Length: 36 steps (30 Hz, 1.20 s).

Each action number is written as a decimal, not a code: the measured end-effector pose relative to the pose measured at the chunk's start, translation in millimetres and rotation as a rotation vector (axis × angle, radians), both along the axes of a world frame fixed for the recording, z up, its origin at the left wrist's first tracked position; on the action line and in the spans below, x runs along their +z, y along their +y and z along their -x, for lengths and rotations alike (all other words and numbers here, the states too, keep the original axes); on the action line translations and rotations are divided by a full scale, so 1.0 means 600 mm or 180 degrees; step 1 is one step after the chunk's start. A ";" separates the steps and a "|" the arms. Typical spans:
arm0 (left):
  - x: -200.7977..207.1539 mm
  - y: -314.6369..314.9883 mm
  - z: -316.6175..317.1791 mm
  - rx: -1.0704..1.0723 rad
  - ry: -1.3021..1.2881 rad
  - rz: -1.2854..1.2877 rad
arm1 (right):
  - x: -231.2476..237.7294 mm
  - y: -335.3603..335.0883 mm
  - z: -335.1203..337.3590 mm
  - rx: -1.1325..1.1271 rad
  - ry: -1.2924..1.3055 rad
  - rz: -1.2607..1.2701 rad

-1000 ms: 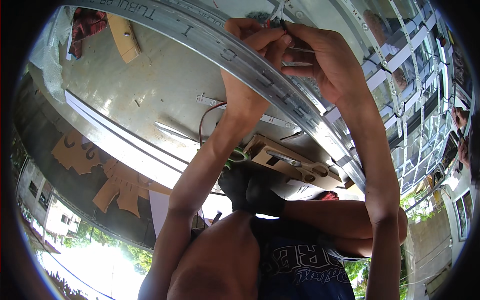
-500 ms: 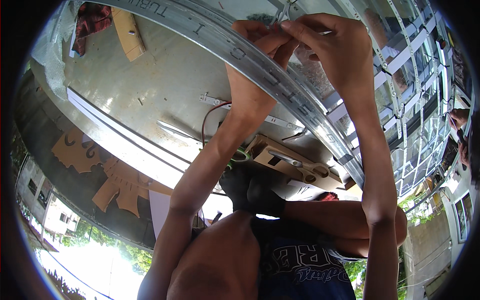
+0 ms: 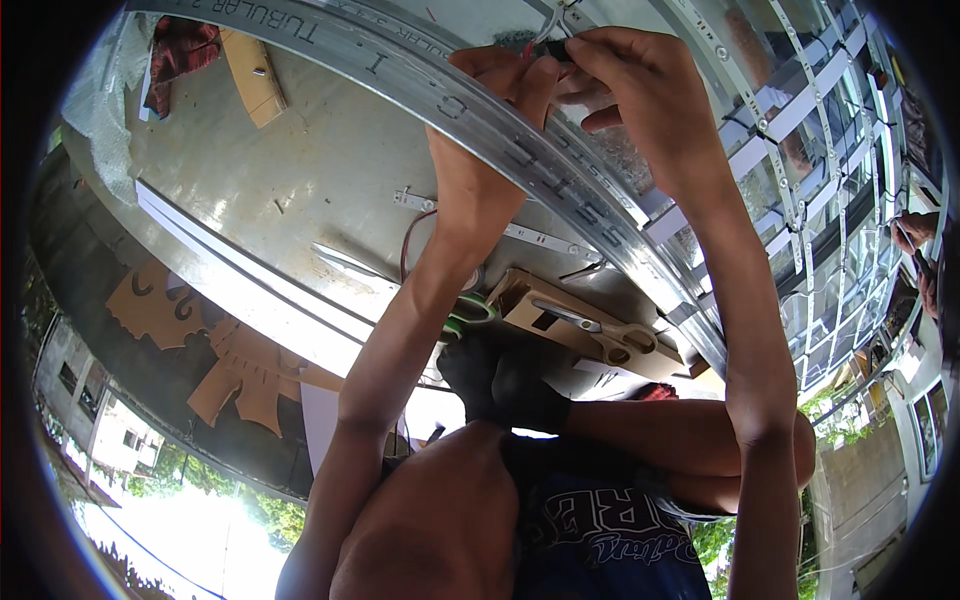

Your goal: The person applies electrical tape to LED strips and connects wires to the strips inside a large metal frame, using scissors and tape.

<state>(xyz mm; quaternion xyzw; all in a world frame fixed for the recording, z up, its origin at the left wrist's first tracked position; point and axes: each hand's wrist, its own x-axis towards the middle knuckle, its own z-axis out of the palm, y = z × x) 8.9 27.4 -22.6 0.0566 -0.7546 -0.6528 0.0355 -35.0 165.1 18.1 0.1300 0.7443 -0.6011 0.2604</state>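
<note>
My left hand (image 3: 490, 120) reaches over a silver metal tube (image 3: 420, 105), fingers closed in a pinch around thin wires with a bit of red (image 3: 529, 48). Close beside it, my right hand (image 3: 650, 95) pinches a small black strip (image 3: 551, 48) against the same spot, thumb and forefinger together. What lies between the fingertips is partly hidden. Pale wires (image 3: 562, 14) run up from there toward the top edge. Right of my hands spreads a metal grid carrying white LED strips (image 3: 790, 185).
On the grey table lie an LED strip (image 3: 545, 238), beige-handled scissors (image 3: 628, 345) on cardboard, green-handled scissors (image 3: 472, 309), a cardboard strip (image 3: 255, 80) and dark red cloth (image 3: 180, 65). Brown cutouts (image 3: 240, 380) lie lower left. Another person's hand (image 3: 915, 230) works at the far right.
Both hands have shifted slightly left and the fingertips have drawn a little apart. The black strip and red wire between them now show.
</note>
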 end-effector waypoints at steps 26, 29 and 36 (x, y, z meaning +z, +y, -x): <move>-0.011 -0.016 0.027 -0.0129 -0.0014 -0.0881 | -0.010 0.003 0.000 0.0025 -0.0141 -0.0139; -0.005 -0.016 0.031 -0.0099 0.0002 -0.0727 | -0.002 0.004 -0.001 -0.0113 -0.0435 0.0242; 0.000 -0.013 0.048 -0.0224 -0.0420 -0.0783 | -0.002 0.002 -0.001 -0.0096 -0.0543 0.0532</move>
